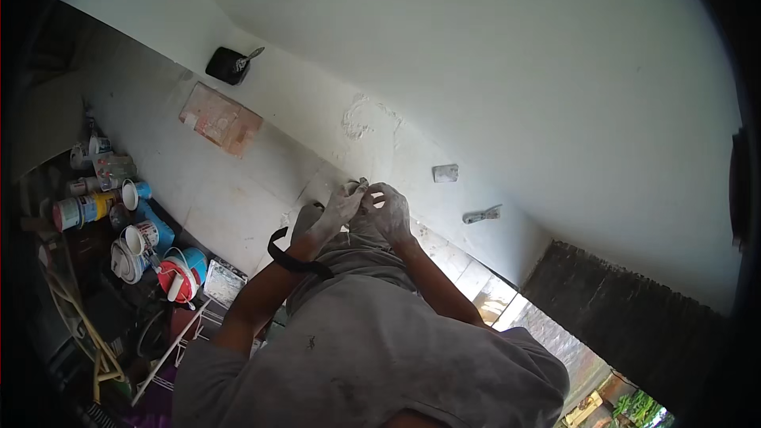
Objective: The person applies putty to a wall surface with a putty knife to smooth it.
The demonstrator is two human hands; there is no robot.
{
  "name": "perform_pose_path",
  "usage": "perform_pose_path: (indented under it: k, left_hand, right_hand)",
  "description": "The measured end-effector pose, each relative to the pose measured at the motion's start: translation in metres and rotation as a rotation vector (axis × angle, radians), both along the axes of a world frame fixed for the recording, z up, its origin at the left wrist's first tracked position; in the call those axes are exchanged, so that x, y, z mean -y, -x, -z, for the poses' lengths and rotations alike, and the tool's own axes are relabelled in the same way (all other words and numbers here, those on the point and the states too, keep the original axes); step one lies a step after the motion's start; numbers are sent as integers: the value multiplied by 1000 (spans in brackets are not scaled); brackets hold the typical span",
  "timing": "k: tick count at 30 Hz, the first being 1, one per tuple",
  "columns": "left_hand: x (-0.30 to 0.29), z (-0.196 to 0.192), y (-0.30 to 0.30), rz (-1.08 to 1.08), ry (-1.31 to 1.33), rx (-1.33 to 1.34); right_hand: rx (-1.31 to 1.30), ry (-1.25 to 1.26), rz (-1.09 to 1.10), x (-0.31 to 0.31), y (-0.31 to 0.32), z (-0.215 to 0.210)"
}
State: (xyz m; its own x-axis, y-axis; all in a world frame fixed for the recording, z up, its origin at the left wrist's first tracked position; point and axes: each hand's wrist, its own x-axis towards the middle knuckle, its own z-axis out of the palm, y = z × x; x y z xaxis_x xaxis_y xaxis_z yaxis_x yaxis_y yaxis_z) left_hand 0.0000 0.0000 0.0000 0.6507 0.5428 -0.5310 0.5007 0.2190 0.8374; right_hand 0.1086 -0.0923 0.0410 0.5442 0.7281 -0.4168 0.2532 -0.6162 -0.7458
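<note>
Hands meet in front of the chest, both dusted white: left hand and right hand pinch together on a small pale object, fingers closed around it, likely held close so it can be worked. Object too small and covered to identify. Black strap circles the left wrist. On the white floor beyond lie two flat grey scrapers, a black tub with a tool in it, and a reddish board. Paint cans cluster at left, partly in shadow.
</note>
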Motion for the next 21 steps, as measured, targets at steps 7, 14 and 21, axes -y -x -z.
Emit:
perform_pose_path:
  k: [7,14,21]
  left_hand:
    - [-47,52,-1,-193,260,343]
    - [-122,39,18,183,24,352]
    - [-165,85,26,395,45,244]
  right_hand:
    - [-13,-168,14,-55,-6,-4]
    - [-13,-161,195,-97,7,1]
    - [-36,-34,450,-131,29,44]
